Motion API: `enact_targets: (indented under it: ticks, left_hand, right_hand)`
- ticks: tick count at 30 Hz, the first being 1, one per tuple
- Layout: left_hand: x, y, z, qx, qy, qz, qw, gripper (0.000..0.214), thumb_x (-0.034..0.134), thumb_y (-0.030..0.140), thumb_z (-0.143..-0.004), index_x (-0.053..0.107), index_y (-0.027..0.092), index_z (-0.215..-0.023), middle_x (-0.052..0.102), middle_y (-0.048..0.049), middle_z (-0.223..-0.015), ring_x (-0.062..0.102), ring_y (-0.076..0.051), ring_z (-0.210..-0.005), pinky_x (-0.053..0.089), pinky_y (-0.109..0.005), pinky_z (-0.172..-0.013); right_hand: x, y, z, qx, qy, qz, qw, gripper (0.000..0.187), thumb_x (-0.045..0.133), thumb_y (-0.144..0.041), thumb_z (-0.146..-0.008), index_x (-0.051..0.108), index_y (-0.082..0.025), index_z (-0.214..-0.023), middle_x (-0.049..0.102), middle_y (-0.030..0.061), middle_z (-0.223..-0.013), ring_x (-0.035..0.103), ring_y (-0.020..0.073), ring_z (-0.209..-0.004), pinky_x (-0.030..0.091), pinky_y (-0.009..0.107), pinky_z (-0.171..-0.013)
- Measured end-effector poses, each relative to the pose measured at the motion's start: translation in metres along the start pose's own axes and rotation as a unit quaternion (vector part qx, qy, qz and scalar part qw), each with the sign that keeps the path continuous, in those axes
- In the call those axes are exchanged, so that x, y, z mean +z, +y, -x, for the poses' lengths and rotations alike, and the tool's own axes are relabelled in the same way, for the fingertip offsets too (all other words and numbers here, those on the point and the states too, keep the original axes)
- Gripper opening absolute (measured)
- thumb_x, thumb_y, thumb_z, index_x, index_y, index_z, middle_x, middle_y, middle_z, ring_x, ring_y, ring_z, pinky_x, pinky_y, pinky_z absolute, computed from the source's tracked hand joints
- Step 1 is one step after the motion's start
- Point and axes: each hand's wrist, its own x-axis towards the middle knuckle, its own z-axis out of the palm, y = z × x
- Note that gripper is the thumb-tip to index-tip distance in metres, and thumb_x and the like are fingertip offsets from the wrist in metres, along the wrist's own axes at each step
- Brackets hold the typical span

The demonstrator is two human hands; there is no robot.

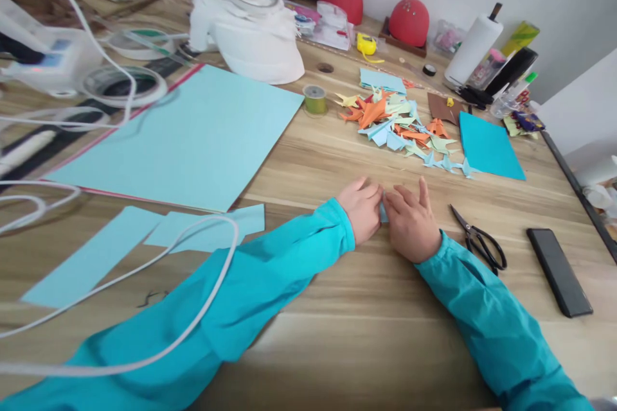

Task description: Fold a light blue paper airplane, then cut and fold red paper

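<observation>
Between my hands, on the wooden table, lies a small piece of light blue paper (384, 210), mostly covered by my fingers. My left hand (361, 210) is closed, its fingertips pressed on the paper's left side. From the other side my right hand (411, 221) presses the paper with thumb and fingers, one finger raised. Beyond the hands rests a heap of folded paper cranes (393, 122) in orange, light blue, pale green and yellow. Black-handled scissors (479, 241) lie just right of my right hand. How the paper is folded cannot be seen.
Large light blue sheets (193, 141) and cut strips (91, 257) lie at left. A white cable (226, 270) loops above my left sleeve. A thread spool (315, 100), blue paper (491, 146) and a phone (559, 271) lie around. Pincushions, tape and bottles line the back.
</observation>
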Motion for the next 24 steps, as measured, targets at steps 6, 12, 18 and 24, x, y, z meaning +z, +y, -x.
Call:
enact_targets:
  ticks: [6, 12, 18, 24]
  left_hand:
    - [0.006, 0.008, -0.004, -0.005, -0.071, -0.021, 0.997, 0.030, 0.046, 0.025, -0.080, 0.067, 0.010, -0.093, 0.064, -0.0162, -0.101, 0.047, -0.031, -0.107, 0.025, -0.049, -0.096]
    - [0.009, 0.006, -0.003, -0.013, -0.050, 0.003, 0.999, 0.026, 0.049, 0.025, -0.080, 0.068, 0.010, -0.088, 0.062, -0.0180, -0.107, 0.047, -0.029, -0.108, 0.023, -0.049, -0.098]
    - [0.005, 0.007, -0.002, -0.024, -0.039, -0.009, 0.999, 0.027, 0.047, 0.024, -0.081, 0.069, 0.010, -0.087, 0.063, -0.0160, -0.105, 0.047, -0.028, -0.108, 0.024, -0.047, -0.099]
    - [0.004, 0.007, -0.001, -0.053, -0.004, 0.014, 0.998, 0.037, 0.042, 0.027, -0.084, 0.063, 0.004, -0.104, 0.059, -0.0187, -0.115, 0.048, -0.028, -0.109, 0.026, -0.046, -0.100]
  right_hand:
    - [0.001, -0.012, 0.009, -0.003, 0.010, 0.063, 0.998, 0.037, 0.034, -0.011, -0.087, 0.055, -0.008, -0.117, 0.059, 0.0153, -0.118, 0.045, 0.0263, -0.116, 0.010, 0.058, -0.108]
    - [-0.004, -0.024, 0.020, 0.022, -0.012, 0.116, 0.993, 0.036, 0.034, -0.012, -0.086, 0.055, -0.003, -0.115, 0.062, 0.0198, -0.109, 0.050, 0.0270, -0.112, 0.016, 0.057, -0.107]
    - [-0.006, -0.023, 0.034, 0.043, -0.021, 0.115, 0.992, 0.034, 0.039, -0.015, -0.086, 0.055, -0.005, -0.115, 0.062, 0.0192, -0.111, 0.049, 0.0265, -0.112, 0.010, 0.055, -0.108]
    - [-0.002, -0.023, 0.035, 0.058, -0.010, 0.100, 0.993, 0.034, 0.040, -0.018, -0.087, 0.054, -0.006, -0.115, 0.062, 0.0171, -0.111, 0.048, 0.0255, -0.112, 0.009, 0.054, -0.109]
